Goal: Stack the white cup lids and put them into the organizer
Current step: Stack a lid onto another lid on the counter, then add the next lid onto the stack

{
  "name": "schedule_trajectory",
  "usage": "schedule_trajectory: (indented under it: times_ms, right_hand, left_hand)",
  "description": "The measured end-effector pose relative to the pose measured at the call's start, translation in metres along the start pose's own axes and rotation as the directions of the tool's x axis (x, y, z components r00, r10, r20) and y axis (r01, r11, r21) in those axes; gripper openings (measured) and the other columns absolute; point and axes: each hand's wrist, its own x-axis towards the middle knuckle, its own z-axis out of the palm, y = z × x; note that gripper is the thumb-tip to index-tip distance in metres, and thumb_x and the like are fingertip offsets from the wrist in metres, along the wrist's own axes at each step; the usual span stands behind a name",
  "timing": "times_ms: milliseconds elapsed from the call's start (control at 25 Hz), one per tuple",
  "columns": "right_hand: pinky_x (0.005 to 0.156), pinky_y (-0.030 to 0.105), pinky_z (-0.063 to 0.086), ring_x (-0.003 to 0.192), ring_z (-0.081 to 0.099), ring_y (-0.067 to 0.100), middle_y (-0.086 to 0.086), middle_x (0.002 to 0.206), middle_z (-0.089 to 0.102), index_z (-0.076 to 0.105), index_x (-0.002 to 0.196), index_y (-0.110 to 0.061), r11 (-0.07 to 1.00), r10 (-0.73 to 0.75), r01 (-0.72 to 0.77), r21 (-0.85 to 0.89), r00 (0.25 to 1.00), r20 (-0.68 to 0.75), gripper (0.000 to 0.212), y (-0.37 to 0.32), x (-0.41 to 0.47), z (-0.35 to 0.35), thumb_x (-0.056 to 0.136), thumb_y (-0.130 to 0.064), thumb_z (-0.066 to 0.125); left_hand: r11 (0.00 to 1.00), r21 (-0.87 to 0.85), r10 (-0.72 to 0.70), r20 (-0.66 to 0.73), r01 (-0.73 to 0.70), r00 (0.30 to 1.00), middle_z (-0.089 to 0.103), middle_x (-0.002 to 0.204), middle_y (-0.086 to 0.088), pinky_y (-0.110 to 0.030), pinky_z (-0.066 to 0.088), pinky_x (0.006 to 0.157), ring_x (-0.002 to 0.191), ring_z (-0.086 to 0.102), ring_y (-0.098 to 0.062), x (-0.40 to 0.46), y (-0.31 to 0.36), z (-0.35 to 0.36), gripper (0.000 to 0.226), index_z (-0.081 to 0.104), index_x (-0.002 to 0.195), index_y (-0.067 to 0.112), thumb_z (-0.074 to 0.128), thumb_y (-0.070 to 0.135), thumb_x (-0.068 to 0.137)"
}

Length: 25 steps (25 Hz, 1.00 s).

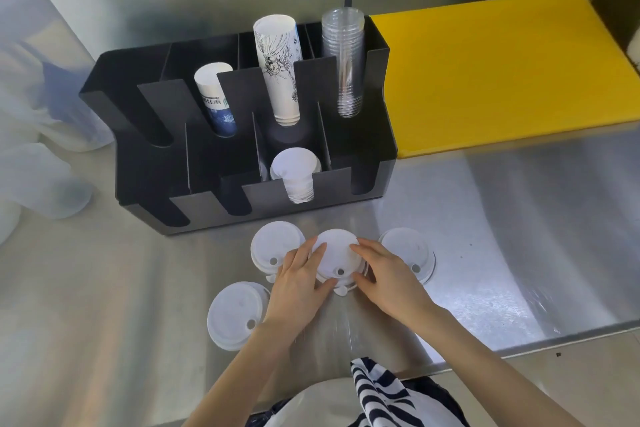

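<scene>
A small stack of white cup lids (338,255) lies on the steel counter just in front of the black organizer (145,163). My left hand (298,282) grips its left side and my right hand (388,282) its right side. Three more white lids lie around it: one at the left (273,243), one at the right (408,250), one nearer me at the left (233,314). Inside the organizer's front row, a stack of white lids (294,170) sits in the third slot from the left.
The organizer's back row holds two stacks of paper cups (277,69) and a stack of clear plastic cups (344,59). A yellow cutting board (502,69) lies to its right. Blurred white plastic bags (31,107) fill the left. The counter edge (519,347) runs near me.
</scene>
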Motion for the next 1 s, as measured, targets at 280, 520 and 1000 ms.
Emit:
schedule_trajectory:
  times_ms: [280, 520, 1000]
  right_hand:
    - [0.102, 0.029, 0.037, 0.120, 0.049, 0.019, -0.004, 0.143, 0.039, 0.042, 0.128, -0.023, 1.000, -0.010, 0.011, 0.022, 0.999, -0.047, 0.042, 0.003, 0.002, -0.003, 0.087, -0.024, 0.050]
    - [0.105, 0.029, 0.032, 0.126, 0.043, 0.021, 0.001, 0.141, 0.043, 0.041, 0.129, -0.019, 0.998, 0.053, -0.043, 0.052, 0.979, -0.197, 0.044, 0.028, -0.003, -0.028, 0.086, -0.023, 0.052]
    - [0.097, 0.034, 0.038, 0.120, 0.045, 0.030, 0.012, 0.139, 0.043, 0.034, 0.131, -0.009, 0.944, 0.300, -0.256, 0.206, 0.927, -0.224, 0.048, 0.053, -0.018, -0.035, 0.086, -0.017, 0.050]
  left_hand:
    - [0.997, 0.079, 0.020, 0.001, -0.020, 1.000, 0.025, 0.149, 0.002, -0.035, 0.020, 0.108, 0.134, 0.020, -0.020, 0.004, 0.004, -0.004, 0.061, 0.031, 0.135, 0.021, 0.055, 0.040, 0.081]
    - [0.982, 0.057, 0.177, 0.019, -0.178, 0.984, 0.030, 0.146, 0.003, -0.031, 0.020, 0.103, 0.131, 0.024, -0.020, 0.019, 0.034, -0.008, 0.063, 0.030, 0.135, 0.019, 0.055, 0.041, 0.081]
    - [0.927, 0.221, 0.250, 0.244, -0.304, 0.937, 0.033, 0.145, -0.004, -0.038, 0.017, 0.107, 0.128, 0.027, -0.024, 0.043, 0.072, 0.024, 0.074, 0.022, 0.137, 0.014, 0.056, 0.043, 0.079]
